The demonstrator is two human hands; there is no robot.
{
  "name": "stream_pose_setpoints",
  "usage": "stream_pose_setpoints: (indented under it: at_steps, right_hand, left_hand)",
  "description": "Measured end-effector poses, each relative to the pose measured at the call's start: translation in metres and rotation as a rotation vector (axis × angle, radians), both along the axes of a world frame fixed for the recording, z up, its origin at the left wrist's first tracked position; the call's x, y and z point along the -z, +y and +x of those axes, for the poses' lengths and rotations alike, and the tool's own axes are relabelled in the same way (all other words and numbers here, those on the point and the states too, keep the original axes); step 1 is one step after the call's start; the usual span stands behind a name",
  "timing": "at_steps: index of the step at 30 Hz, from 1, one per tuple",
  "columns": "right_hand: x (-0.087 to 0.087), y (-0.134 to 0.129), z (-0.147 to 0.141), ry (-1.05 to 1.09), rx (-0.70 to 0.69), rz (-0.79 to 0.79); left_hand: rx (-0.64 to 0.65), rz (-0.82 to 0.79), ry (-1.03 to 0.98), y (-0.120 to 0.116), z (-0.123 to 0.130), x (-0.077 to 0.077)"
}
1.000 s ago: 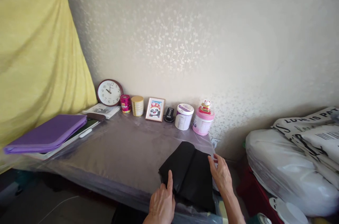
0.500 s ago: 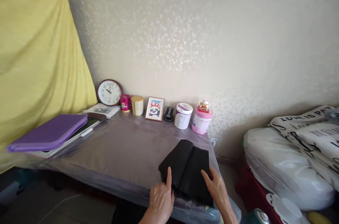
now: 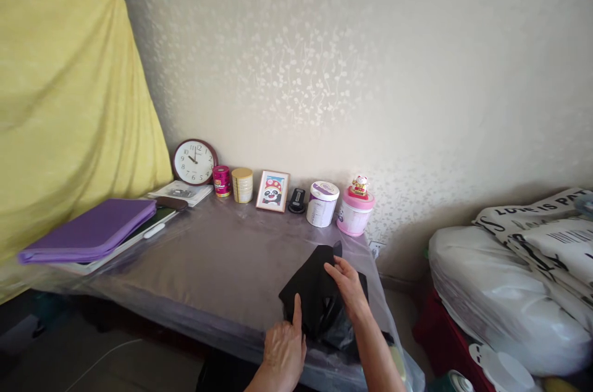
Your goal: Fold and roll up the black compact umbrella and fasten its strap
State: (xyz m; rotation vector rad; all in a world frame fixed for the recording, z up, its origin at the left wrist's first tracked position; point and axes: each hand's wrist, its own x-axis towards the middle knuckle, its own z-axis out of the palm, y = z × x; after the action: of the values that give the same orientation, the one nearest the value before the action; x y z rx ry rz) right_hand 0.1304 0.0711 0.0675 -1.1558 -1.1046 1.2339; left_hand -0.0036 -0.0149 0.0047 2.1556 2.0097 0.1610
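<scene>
A thin black bag [image 3: 308, 281] lies partly folded near the front right corner of the plastic-covered table [image 3: 199, 256]. My left hand [image 3: 283, 342] rests at its lower left edge, the index finger stretched flat on the bag and the other fingers bent. With fingertips and thumb close together, my right hand [image 3: 348, 284] has hold of the bag's right part, raised and drawn over the middle. Loose, crumpled folds show below that hand. My right forearm covers some of the bag's right side.
Along the wall stand a clock [image 3: 194, 162], a pink tin [image 3: 221, 182], a yellow canister [image 3: 242, 186], a panda picture [image 3: 272, 192], a white-purple tub [image 3: 322, 204] and a pink tub [image 3: 355, 213] bearing a cat figurine [image 3: 359, 187]. A purple folder [image 3: 88, 231] lies left; wrapped bedding [image 3: 495, 287] sits right.
My right hand has moved up and left from the bag's right edge, bringing that side over the middle. The bag is now bunched there. My left hand stays in place.
</scene>
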Motion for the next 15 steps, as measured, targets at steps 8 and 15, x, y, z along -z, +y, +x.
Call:
stream_pose_setpoints:
  at_steps: [8, 15]
  right_hand:
    - [0.040, 0.031, -0.024, -0.218, 0.010, 0.007]
    - [0.047, 0.034, -0.019, -0.436, -0.043, 0.069]
  left_hand:
    - [0.004, -0.050, -0.005, -0.001, 0.001, -0.010]
    - [0.022, -0.057, -0.059, -0.003, -0.005, -0.011]
